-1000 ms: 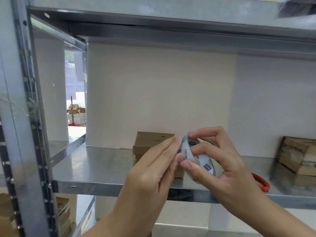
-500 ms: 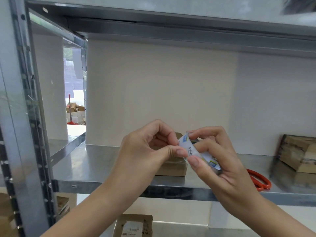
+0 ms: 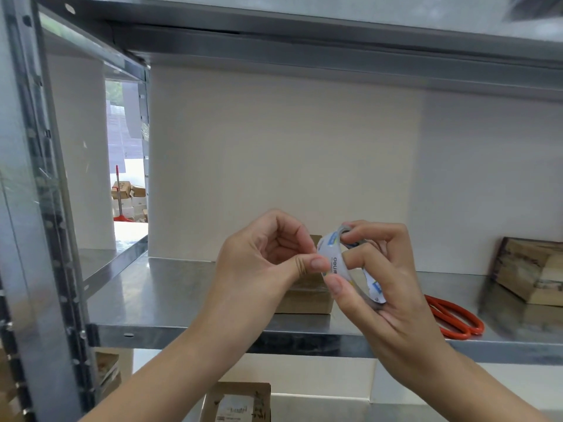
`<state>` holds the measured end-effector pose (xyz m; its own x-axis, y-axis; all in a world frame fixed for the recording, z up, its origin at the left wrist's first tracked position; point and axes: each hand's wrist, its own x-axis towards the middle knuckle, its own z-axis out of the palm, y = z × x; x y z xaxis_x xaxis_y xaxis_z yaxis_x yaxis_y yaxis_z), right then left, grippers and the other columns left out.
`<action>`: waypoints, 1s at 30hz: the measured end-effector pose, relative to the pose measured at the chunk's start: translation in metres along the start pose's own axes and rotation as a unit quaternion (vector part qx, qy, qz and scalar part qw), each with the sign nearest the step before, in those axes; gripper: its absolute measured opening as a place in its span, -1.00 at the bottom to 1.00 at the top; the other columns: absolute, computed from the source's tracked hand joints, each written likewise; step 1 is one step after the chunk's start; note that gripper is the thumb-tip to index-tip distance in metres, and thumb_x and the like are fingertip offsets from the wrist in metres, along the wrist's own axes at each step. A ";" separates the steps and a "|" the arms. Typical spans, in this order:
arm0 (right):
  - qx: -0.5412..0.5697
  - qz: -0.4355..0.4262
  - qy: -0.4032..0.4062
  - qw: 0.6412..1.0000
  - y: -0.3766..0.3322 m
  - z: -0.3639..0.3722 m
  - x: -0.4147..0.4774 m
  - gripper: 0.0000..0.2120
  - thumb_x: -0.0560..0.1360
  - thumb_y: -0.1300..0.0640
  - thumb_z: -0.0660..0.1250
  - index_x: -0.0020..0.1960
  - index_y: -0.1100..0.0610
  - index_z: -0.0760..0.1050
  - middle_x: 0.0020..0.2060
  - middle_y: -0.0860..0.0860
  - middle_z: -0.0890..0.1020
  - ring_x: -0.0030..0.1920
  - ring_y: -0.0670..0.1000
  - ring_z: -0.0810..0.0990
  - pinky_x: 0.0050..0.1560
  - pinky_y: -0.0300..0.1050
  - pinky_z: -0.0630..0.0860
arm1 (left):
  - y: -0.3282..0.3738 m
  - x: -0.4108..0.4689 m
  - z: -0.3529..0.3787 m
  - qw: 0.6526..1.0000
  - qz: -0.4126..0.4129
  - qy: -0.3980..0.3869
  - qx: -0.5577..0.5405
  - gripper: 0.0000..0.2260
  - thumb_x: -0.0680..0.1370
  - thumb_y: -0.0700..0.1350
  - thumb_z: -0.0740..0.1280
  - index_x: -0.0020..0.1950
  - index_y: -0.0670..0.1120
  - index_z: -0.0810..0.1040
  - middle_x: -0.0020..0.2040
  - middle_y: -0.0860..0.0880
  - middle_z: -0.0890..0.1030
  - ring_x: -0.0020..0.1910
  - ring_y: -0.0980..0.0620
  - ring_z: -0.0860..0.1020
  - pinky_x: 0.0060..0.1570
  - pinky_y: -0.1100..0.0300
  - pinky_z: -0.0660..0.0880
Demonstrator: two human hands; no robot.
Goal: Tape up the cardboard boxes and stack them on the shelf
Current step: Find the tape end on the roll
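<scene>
Fingers point(image 3: 316, 264) of left hand point(image 3: 262, 263) are being pinched on tape roll point(image 3: 334, 264) being gripped by right hand point(image 3: 387, 287); box point(image 3: 304, 301) on shelf point(image 3: 170, 295) likely awaiting taping.

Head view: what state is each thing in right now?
Clear tape roll with white printed core: gripped by right hand, pinched at its edge by left hand.
Small brown cardboard box: on metal shelf, flaps hidden.
Orange-handled scissors: lying flat on shelf, untouched.
Second cardboard box, right: on shelf, blurred.
</scene>
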<state>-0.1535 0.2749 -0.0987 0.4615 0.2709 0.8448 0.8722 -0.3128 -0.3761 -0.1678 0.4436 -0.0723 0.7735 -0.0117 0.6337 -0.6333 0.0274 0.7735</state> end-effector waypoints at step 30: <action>-0.049 0.000 -0.009 0.999 0.004 -0.003 0.000 -0.71 0.56 -0.11 0.29 -0.11 0.09 0.58 0.03 -0.06 0.48 0.25 0.06 0.52 0.20 -0.20 0.44 | -0.005 -0.004 -0.022 0.978 0.101 -0.100 0.152 -0.96 0.53 -0.12 0.43 -0.12 -0.05 0.64 -0.20 0.07 0.64 -0.22 0.12 0.58 -0.18 0.32 0.49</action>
<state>-0.1505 0.2711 -0.0993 0.4650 0.2877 0.8373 0.8527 -0.3997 -0.3362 -0.1670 0.4651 -0.0795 0.6306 -0.2328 0.7404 -0.7746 -0.2479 0.5818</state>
